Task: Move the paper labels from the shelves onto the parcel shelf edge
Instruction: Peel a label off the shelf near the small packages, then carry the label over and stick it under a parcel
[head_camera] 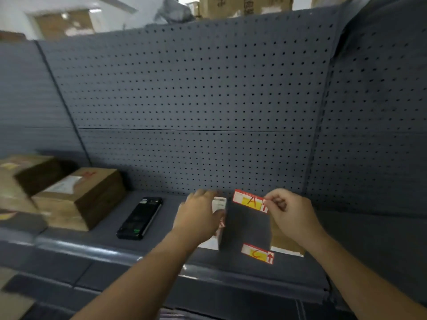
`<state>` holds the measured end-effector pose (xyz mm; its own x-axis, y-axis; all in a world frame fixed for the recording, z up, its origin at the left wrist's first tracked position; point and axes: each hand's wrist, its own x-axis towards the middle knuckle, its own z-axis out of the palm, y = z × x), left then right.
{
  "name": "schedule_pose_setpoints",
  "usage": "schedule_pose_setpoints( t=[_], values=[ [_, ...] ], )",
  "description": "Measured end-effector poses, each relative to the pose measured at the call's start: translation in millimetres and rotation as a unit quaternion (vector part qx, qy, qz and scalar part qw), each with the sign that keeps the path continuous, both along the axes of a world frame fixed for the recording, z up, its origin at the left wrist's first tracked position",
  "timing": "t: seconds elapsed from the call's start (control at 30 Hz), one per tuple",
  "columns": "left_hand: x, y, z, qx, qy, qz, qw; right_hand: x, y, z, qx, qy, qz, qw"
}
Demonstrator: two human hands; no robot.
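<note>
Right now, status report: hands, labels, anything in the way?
Right hand pinching the A label at the top edge of the grey parcel. Left hand holding its left side. C label low at its front. Scanner off left, clear.

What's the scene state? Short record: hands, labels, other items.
left hand: against dark parcel left side; grip unclear
right hand: pinches label A by its right end
label A: at dark parcel's top edge
label C: low on dark parcel's near side, untouched
scanner: black, flat on shelf, left of hands
cardboard boxes: far left on shelf
</note>
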<state>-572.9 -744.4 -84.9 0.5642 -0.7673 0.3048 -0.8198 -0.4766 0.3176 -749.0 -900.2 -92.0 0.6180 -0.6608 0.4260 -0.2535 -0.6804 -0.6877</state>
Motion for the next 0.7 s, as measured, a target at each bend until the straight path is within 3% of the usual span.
schedule_pose_setpoints(
  t=[0.33, 0.7],
  values=[
    [15, 181, 19, 0.036, -0.041, 0.285, 0.957, 110, 120, 15, 0.035, -0.025, 0.249, 0.967],
    [-2, 411, 35, -0.004, -0.045, 0.495, 0.867, 196, 330, 39, -0.014, -0.05, 0.475, 0.879]
  ],
)
